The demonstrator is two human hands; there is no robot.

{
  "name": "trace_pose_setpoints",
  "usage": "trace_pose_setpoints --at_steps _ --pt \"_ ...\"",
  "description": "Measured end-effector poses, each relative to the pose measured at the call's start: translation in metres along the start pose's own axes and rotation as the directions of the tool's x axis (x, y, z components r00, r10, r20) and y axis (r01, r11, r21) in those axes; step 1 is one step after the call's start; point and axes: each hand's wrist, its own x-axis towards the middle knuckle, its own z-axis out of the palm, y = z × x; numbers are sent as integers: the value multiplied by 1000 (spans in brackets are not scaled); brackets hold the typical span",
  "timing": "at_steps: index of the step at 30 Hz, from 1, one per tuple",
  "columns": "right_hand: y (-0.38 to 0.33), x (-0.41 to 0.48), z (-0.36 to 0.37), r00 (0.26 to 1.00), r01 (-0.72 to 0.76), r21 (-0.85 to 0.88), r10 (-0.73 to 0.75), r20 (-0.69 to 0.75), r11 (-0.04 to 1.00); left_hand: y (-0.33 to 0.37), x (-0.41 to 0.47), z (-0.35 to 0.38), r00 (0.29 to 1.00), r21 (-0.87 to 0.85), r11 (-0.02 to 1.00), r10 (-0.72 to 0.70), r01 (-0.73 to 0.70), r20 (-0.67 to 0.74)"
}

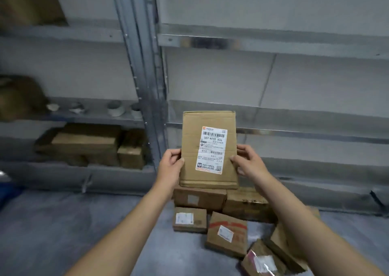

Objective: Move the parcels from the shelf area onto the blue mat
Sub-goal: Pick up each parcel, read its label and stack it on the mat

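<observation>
I hold a flat brown cardboard parcel point(208, 149) with a white shipping label up in front of me, its labelled face toward the camera. My left hand point(170, 166) grips its left edge and my right hand point(247, 162) grips its right edge, thumbs on the front. Beneath it, several more cardboard parcels point(227, 231) lie in a loose pile on the grey floor by the shelf. A sliver of blue, possibly the mat point(5, 193), shows at the far left edge.
A grey metal shelving rack point(147, 75) stands ahead, its upright post just left of the held parcel. More boxes point(84, 145) sit on the low left shelf, with small round items point(114, 108) on the shelf above. Grey floor point(73, 233) spreads to the lower left.
</observation>
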Motion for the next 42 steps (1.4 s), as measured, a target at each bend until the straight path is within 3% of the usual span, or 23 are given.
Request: trace_pose_setpoints --at_steps 10,17,25,36,42 --pt "-52 8 342 899 112 -39 -84 429 993 4 10 -324 914 -61 995 52 -83 -403" --pt "-82 -38 567 728 173 -41 -100 678 984 2 -31 -518 732 -82 992 14 -95 -681" --pt "-90 -69 740 545 271 -100 -67 836 957 -27 -45 -640 494 -157 982 -87 -102 -865" --pt "-119 -27 988 248 313 -36 -45 968 949 -21 31 -811 251 -133 989 -112 -66 -962" --pt "-138 -9 1114 85 376 -46 14 996 925 -22 71 -892 44 -191 981 -190 -35 -981"
